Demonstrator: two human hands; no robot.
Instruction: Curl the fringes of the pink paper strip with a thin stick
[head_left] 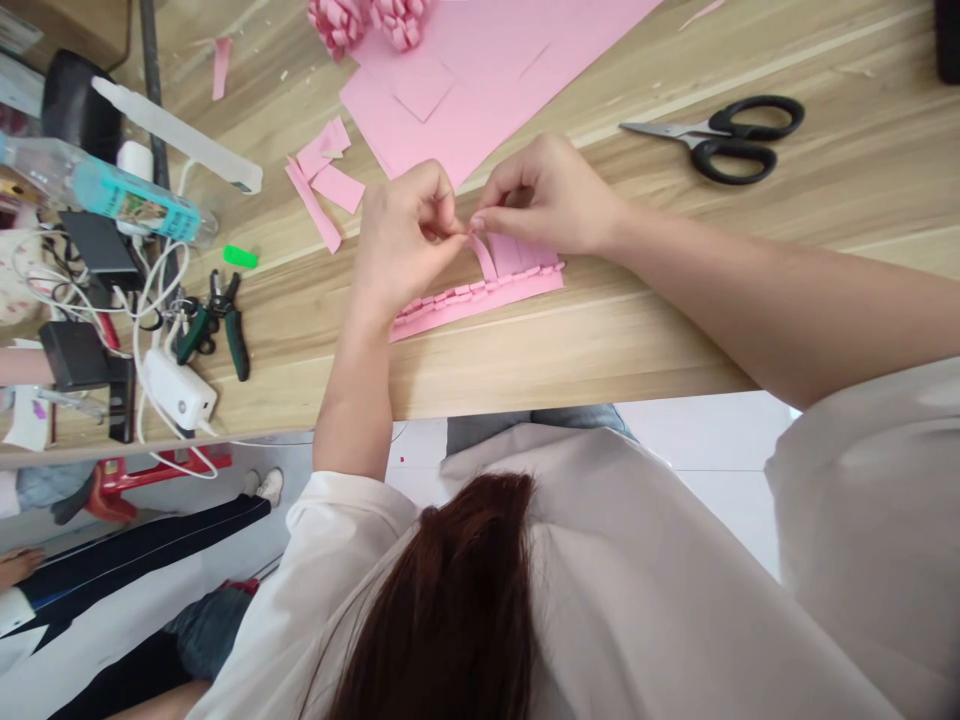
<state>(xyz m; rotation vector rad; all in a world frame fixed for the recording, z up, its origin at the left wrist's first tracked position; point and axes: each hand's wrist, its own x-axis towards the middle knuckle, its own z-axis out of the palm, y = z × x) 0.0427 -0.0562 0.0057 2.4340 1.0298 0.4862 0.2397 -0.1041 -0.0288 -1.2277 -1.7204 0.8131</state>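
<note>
A pink paper piece cut into a fringe of strips (495,285) lies on the wooden table (600,340) near its front edge. My left hand (405,235) is closed in a pinch on one raised strip of it. My right hand (544,195) pinches the same strip from the other side, fingertips meeting those of the left. Several strips toward the left end are folded down into small loops.
Black-handled scissors (720,135) lie at the right. A large pink sheet (480,80), pink offcuts (326,175) and curled pink paper flowers (367,20) lie beyond my hands. At the left are green pliers (221,320), a white charger (180,390), cables, and a clear bottle (112,190).
</note>
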